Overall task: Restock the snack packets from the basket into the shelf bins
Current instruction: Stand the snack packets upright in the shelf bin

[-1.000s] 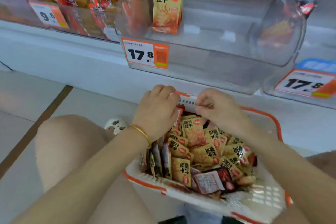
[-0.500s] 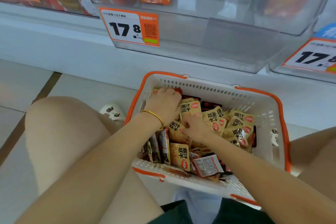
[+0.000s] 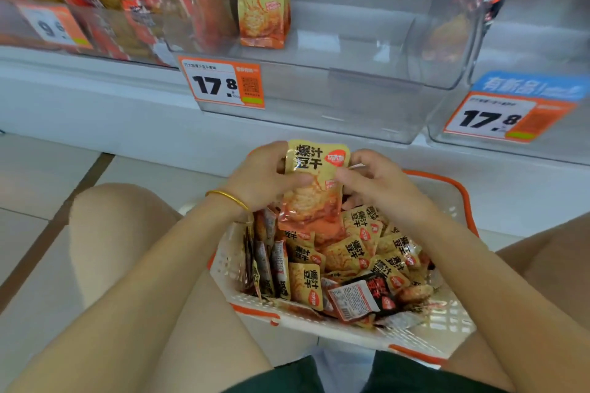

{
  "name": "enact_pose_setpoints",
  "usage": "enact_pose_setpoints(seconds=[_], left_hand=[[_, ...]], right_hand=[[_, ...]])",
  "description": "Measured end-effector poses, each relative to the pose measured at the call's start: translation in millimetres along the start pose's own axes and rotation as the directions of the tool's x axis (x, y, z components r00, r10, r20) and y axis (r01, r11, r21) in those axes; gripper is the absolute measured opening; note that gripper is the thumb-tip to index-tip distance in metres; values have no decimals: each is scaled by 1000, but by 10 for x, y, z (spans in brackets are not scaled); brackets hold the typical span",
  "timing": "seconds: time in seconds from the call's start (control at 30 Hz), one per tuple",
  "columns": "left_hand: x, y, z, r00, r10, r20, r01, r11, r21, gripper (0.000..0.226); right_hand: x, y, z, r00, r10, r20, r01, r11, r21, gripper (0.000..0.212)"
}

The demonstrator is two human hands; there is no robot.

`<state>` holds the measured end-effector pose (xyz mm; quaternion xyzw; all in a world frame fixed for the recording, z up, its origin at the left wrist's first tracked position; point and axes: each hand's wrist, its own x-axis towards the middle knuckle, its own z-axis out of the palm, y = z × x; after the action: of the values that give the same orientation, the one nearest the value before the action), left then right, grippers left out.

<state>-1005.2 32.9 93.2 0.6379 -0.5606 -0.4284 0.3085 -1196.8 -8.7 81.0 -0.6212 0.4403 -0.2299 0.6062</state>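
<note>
Head view, left hand (image 3: 261, 179) and right hand (image 3: 376, 185) both pinch one yellow snack packet (image 3: 314, 182) upright above white basket (image 3: 351, 325) of packets, clear shelf bin (image 3: 319, 99) just behind.

The big packet (image 3: 314, 182) I hold is pale yellow on top with black characters and a round red logo, running to orange-red below. The small packets (image 3: 348, 254) carry the same yellow, black and red; one dark packet (image 3: 360, 297) is black and red with a white label. The basket (image 3: 225, 260) is white lattice with an orange rim. My bracelet (image 3: 228, 196) is gold. The price tag (image 3: 220, 83) is orange and white with black digits.
</note>
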Motion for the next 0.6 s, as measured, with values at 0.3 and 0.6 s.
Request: enact_pose_setpoints(seconds=[0.3, 0.6], left_hand=[[-155, 938, -730, 955, 157, -252, -198, 969, -147, 9], [637, 777, -1371, 800, 467, -376, -2, 629, 778, 32]], right_hand=[[-26, -1175, 68, 972, -199, 125, 161, 952, 261, 21], [1363, -1806, -53, 981, -87, -172, 71, 993, -99, 17]])
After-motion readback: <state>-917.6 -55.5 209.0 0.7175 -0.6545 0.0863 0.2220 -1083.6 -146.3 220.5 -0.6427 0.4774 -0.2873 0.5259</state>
